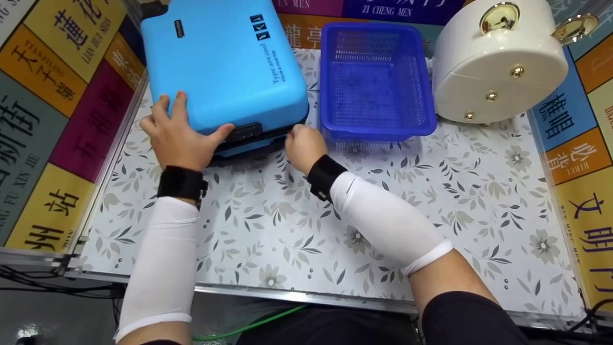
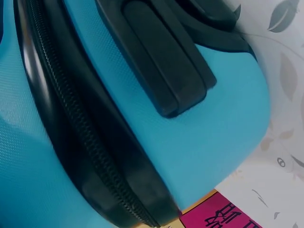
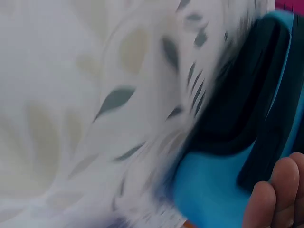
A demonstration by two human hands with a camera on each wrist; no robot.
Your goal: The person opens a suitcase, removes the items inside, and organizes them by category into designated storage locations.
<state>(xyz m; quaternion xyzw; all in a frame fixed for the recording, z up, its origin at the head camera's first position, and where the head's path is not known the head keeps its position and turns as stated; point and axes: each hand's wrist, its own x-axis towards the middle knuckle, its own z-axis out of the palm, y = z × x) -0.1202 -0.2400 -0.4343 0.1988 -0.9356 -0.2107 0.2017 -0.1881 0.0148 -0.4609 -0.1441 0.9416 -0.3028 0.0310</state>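
A bright blue hard-shell suitcase [image 1: 225,62] lies flat on the flowered tablecloth [image 1: 383,215] at the back left. Its black handle [image 1: 244,132] faces me. My left hand [image 1: 179,136] rests on the near left corner, fingers straight on the lid and thumb stretched toward the handle. My right hand [image 1: 302,146] is curled against the near right corner at the black seam; what it pinches is hidden. The left wrist view shows the suitcase [image 2: 213,142], its zipper [image 2: 80,128] and handle [image 2: 161,61] close up. In the blurred right wrist view, fingertips [image 3: 275,199] sit beside the suitcase [image 3: 213,190].
A blue mesh basket [image 1: 324,81] stands just right of the suitcase. A white round case [image 1: 493,67] with gold fittings lies at the back right. A metal rail [image 1: 287,294] edges the table's front, and coloured panels with characters line both sides.
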